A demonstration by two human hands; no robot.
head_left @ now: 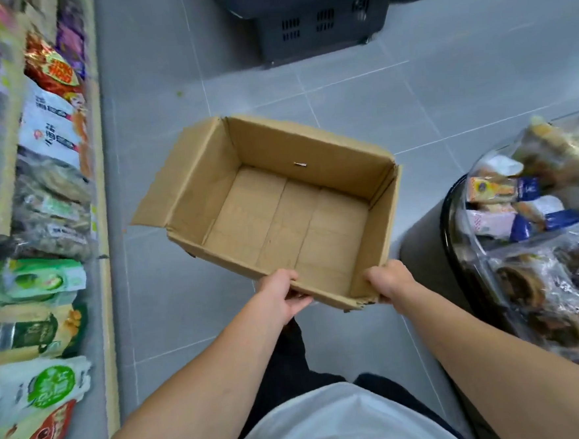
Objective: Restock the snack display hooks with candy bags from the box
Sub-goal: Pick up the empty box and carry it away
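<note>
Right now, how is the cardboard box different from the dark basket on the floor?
The cardboard box is brown with solid walls; the dark basket has slotted vents. The box is held up by the left hand and right hand; the basket sits on the floor. The box shows an empty inside; the basket's inside is hidden.

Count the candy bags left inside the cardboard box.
0. The cardboard box, gripped at its near edge by the left hand and right hand, shows only its bare bottom; nothing inside is hidden.
</note>
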